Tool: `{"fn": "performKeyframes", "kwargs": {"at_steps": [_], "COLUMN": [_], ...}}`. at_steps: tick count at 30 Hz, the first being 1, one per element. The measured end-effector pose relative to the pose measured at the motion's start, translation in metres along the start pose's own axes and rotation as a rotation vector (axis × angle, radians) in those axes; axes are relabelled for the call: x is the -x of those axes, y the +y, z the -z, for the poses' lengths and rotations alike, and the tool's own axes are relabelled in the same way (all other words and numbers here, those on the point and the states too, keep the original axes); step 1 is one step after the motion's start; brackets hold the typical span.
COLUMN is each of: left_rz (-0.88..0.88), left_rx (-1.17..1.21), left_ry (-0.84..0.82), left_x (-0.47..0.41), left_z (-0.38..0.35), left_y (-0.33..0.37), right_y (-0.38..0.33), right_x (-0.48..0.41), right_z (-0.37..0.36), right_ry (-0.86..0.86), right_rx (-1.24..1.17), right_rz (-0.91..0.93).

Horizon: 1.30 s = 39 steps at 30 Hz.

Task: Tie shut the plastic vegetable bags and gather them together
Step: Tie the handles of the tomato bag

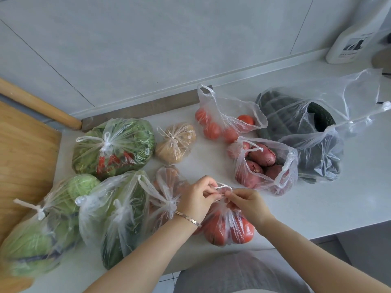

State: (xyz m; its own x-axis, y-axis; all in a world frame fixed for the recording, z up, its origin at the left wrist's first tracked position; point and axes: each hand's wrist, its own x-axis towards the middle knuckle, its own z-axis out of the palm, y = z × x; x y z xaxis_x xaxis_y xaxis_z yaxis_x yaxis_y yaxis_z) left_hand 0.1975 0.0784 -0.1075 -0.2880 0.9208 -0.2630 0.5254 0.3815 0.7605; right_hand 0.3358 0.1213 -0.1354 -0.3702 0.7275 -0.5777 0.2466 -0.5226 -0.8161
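Note:
A clear bag of red tomatoes (228, 229) lies at the counter's front edge. My left hand (196, 197) and my right hand (247, 205) each pinch one of its handles (222, 188) above the bag, twisted together. To the left lie tied bags: leafy greens (114, 144), potatoes (175, 142), cabbage (38, 229), dark greens (118, 218) and a pale orange bag (167, 187). Untied bags stand at the right: tomatoes (224, 121), red onions (264, 166) and cucumbers (302, 132).
A wooden board (23, 157) with a rolling pin (40, 105) lies at the left. A white bottle (349, 45) stands at the back right by the tiled wall. The white counter (317, 208) ends just below my hands.

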Motion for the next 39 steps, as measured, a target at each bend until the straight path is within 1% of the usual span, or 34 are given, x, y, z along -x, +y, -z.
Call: {"fn": "performKeyframes", "kwargs": {"at_steps": [3,5,7,8,10,12,15,17,20,24,29,33,34,36,39], "left_rz": [-0.002,0.05,0.086,0.07,-0.04,-0.132,-0.115,-0.072,0.009,0.052,0.097,0.276,0.337,0.43,0.483], "left_rx": [0.014,0.047,0.029,-0.027,-0.192,-0.295,-0.318,-0.275,-0.191,-0.162,-0.08,0.112,0.172,0.238,0.26], "left_ry": [-0.019,-0.008,-0.016,-0.042,-0.087,-0.127,-0.224,-0.25,-0.238,-0.326,-0.249,-0.172,-0.159,-0.139,-0.141], "left_x": [0.004,0.004,0.005,0.005,0.006,0.006,-0.002,-0.008,-0.013,-0.011,-0.01,-0.009,-0.009,-0.011,-0.01], "left_z": [0.002,0.004,0.005,0.005,0.002,-0.002,-0.002,0.0,0.003,0.0,-0.01,-0.019,-0.02,-0.021,-0.022], "left_y": [-0.004,-0.008,-0.011,-0.011,-0.007,-0.001,0.005,0.005,0.004,-0.001,-0.008,-0.007,-0.006,-0.004,-0.004], "right_y": [0.0,0.0,0.001,0.002,0.003,0.002,0.0,-0.001,-0.002,-0.002,0.0,-0.006,-0.005,-0.003,0.005], "right_x": [0.001,0.002,0.003,0.002,0.001,0.002,0.003,0.004,0.005,0.005,0.0,0.003,0.005,0.008,0.008], "right_z": [0.002,0.002,0.0,-0.002,-0.003,-0.003,0.0,0.003,0.004,0.004,-0.003,-0.006,-0.006,-0.005,-0.003], "right_ry": [0.058,0.091,0.123,0.134,0.136,0.109,0.062,0.025,0.009,0.02,0.12,0.15,0.145,0.149,0.107], "right_rx": [0.017,0.045,0.056,0.056,0.051,0.059,0.112,0.13,0.155,0.12,0.009,0.054,0.087,0.198,0.498], "right_rz": [0.066,0.109,0.125,0.126,0.129,0.145,0.176,0.186,0.186,0.153,-0.001,-0.035,-0.022,0.064,0.288]}}
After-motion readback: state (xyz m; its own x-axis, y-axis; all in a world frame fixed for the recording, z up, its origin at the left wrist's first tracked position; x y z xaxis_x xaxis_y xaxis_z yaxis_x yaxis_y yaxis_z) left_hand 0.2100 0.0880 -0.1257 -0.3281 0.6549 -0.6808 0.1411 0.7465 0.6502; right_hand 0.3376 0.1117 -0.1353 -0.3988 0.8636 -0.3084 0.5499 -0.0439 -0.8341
